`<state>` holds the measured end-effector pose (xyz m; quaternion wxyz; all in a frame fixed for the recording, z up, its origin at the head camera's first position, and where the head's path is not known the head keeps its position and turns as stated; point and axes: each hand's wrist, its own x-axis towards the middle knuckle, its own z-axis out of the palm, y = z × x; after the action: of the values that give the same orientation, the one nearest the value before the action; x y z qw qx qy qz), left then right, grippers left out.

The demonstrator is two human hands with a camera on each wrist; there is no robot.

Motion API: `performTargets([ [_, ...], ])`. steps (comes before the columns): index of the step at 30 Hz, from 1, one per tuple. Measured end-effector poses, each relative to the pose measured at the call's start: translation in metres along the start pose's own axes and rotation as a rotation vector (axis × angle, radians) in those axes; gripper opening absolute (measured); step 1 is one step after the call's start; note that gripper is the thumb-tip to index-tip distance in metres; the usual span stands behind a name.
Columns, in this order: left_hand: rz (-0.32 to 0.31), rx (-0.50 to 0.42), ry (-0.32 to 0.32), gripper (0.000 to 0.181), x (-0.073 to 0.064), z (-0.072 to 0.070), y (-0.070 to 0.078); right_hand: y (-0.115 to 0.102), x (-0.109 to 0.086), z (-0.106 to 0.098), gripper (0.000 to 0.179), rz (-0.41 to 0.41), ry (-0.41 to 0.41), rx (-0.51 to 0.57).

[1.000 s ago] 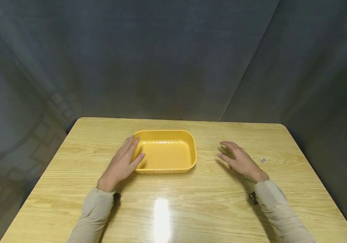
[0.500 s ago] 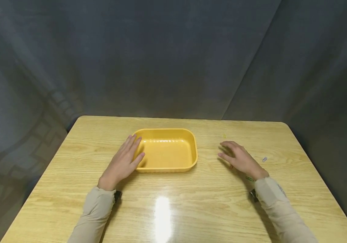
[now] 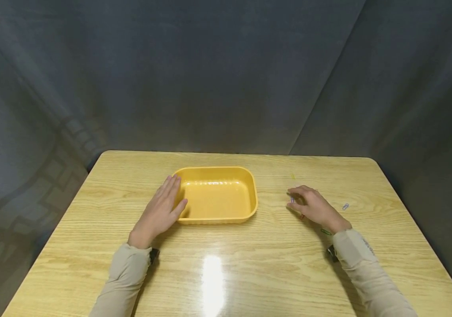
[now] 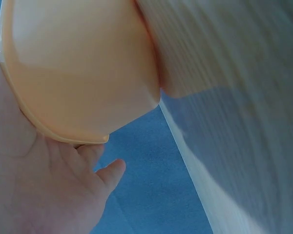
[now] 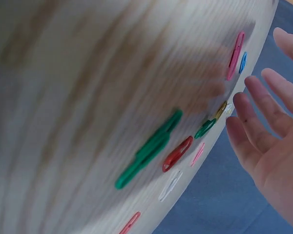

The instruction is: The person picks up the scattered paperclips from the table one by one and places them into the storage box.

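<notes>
My left hand (image 3: 156, 215) rests over the left rim of a yellow plastic tub (image 3: 215, 220), its fingers nearly straight and its thumb over the inside. In the left wrist view the palm lies along the rim (image 4: 44, 131). My right hand (image 3: 317, 209) hovers low over paperclips on the right side of the table, thumb and fingers apart with nothing held. A bluish paperclip (image 3: 292, 200) shows in the gap between them. From the right wrist, a pink paperclip (image 5: 235, 56) and a blue one (image 5: 242, 63) lie beneath the fingers, with a green paperclip (image 5: 149, 150) and a red one (image 5: 177, 154) closer to the camera.
More paperclips lie around the right hand: a pale blue one (image 3: 345, 206) to its right and a yellow one (image 3: 292, 176) beyond the fingertips. The wooden table (image 3: 249, 264) ends at the back against a dark grey curtain (image 3: 218, 88).
My right hand has shifted slightly toward me and to the right, and the bluish paperclip now shows between thumb and fingers. The left hand stays on the tub's rim.
</notes>
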<state>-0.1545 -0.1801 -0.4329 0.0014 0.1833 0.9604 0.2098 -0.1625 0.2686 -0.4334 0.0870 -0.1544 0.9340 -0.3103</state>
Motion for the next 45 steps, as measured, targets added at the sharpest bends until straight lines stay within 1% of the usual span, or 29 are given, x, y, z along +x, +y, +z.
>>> performTargets([
  [6, 0.001, -0.007, -0.011, 0.073, 0.0014, -0.0002, 0.0005, 0.0028, -0.0007, 0.0, 0.048, -0.021, -0.002, -0.054],
  [15, -0.016, -0.025, -0.01, 0.075, 0.0008, -0.0014, -0.0025, 0.0032, 0.0045, 0.0023, 0.039, -0.044, 0.004, -0.07],
  [19, -0.022, -0.037, -0.013, 0.076, 0.0, -0.003, -0.0015, 0.0026, 0.0043, 0.0021, 0.037, -0.032, -0.009, -0.012],
  [22, -0.026, -0.037, -0.016, 0.076, -0.0002, -0.0031, -0.0018, 0.0025, 0.0037, 0.0015, 0.037, -0.014, -0.028, 0.052],
  [26, -0.025, -0.032, -0.016, 0.076, 0.0001, -0.0031, -0.002, 0.0036, 0.0033, -0.0001, 0.036, -0.001, -0.039, 0.073],
  [30, -0.024, -0.032, -0.018, 0.077, 0.0007, -0.0035, -0.0015, 0.0051, 0.0037, -0.0009, 0.032, -0.001, -0.038, 0.047],
  [35, -0.024, -0.039, -0.015, 0.077, 0.0007, -0.0042, -0.0013, 0.0054, 0.0045, -0.0013, 0.021, 0.001, -0.027, -0.003],
  [39, -0.026, -0.039, -0.016, 0.078, 0.0005, -0.004, -0.0014, 0.0049, 0.0047, -0.0014, 0.013, 0.008, -0.021, -0.017],
  [45, -0.029, -0.037, -0.015, 0.079, -0.0003, -0.004, -0.001, 0.003, 0.0041, -0.0014, 0.009, 0.062, -0.033, -0.056],
])
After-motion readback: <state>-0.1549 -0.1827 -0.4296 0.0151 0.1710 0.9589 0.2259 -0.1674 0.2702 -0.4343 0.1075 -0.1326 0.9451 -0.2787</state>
